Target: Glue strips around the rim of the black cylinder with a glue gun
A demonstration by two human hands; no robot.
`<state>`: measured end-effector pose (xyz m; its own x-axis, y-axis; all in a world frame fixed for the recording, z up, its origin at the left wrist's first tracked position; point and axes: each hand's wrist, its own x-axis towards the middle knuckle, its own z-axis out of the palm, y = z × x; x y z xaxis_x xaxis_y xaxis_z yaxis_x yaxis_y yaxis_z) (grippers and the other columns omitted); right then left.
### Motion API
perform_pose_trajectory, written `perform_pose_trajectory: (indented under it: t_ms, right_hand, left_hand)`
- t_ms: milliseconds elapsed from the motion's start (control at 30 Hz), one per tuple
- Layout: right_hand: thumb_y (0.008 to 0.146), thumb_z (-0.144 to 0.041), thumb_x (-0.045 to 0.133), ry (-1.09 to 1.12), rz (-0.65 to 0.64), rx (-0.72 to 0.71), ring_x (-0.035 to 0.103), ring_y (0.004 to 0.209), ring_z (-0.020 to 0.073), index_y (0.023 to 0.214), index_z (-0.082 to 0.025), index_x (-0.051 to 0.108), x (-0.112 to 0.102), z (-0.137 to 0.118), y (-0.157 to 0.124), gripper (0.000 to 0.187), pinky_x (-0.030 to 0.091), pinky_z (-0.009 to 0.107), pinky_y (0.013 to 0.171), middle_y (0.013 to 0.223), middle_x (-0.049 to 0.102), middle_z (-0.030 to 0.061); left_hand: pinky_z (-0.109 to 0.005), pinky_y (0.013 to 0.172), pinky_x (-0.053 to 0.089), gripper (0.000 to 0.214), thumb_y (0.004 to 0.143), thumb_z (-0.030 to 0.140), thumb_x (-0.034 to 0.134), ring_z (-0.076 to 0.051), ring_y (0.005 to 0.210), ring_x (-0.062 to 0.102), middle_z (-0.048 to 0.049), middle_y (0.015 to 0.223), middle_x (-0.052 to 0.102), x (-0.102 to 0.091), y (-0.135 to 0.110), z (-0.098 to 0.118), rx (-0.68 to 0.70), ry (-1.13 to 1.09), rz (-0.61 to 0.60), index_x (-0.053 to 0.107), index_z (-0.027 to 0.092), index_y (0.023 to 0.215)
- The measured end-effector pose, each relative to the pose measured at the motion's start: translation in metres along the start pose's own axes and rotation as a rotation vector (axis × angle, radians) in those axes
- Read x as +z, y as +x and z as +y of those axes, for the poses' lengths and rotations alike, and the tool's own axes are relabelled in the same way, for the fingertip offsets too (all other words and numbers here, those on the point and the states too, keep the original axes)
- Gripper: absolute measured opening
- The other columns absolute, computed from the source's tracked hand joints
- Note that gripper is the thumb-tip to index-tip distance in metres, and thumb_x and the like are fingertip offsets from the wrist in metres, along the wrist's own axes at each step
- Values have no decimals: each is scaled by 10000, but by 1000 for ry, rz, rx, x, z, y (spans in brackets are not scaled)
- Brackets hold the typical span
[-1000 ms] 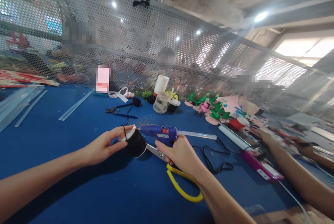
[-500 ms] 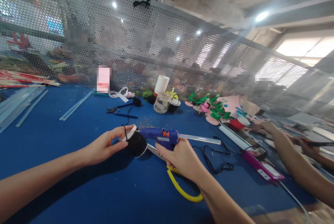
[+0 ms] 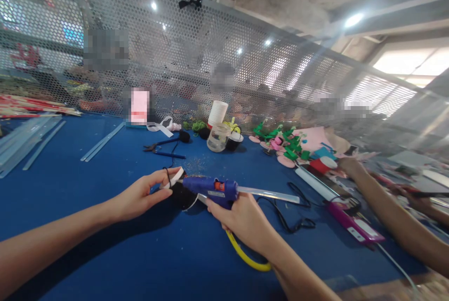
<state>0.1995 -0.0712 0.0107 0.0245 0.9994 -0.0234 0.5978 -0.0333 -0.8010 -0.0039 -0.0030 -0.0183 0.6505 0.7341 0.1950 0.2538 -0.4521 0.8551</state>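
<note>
My left hand (image 3: 149,193) grips a small white cup wrapped in black yarn (image 3: 182,197), thumb and fingers pinching its white rim on the left. A black strand loops over these fingers and runs back toward a small black yarn ball (image 3: 184,137). Closed around the handle of a blue hot glue gun (image 3: 212,189) is my right hand (image 3: 245,217). The nozzle points left at the cup's white rim; a clear glue stick (image 3: 270,194) sticks out behind. Yellow-handled scissors (image 3: 247,259) show below my right hand, their middle hidden; I cannot tell whether it touches them.
Pliers (image 3: 164,148), a clear jar (image 3: 218,138) and a stack of white paper cups (image 3: 218,113) stand behind. A purple device (image 3: 354,224) and black cord (image 3: 280,219) lie right. A co-worker's arm (image 3: 382,207) reaches in there. Clear strips (image 3: 31,142) lie left; perforated mesh (image 3: 196,58) borders the back.
The glue gun has shifted slightly left and down, its nozzle now against the cup's rim, and its glue stick sits lower. My left hand stays nearly still. The co-worker's hand moved slightly left.
</note>
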Motion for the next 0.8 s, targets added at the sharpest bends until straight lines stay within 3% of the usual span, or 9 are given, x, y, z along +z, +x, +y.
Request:
perform_pose_trajectory:
  t_ms: [233, 800]
  right_hand:
    - [694, -296, 501, 41, -32, -59, 412, 322, 77, 609, -164, 513, 1, 5, 1, 157, 346, 183, 326, 401, 431, -51]
    - [673, -272, 522, 93, 45, 10, 381, 278, 66, 542, -165, 504, -5, 10, 27, 171, 342, 189, 324, 328, 415, -63]
  left_hand:
    - [-376, 982, 275, 181, 823, 252, 429, -247, 1247, 314, -120, 1343, 384, 0, -1, 1, -16, 31, -7, 386, 186, 660]
    - [-416, 969, 281, 197, 829, 290, 451, -264, 1220, 350, -156, 1344, 362, -1, -1, -5, -1, -15, -10, 383, 181, 680]
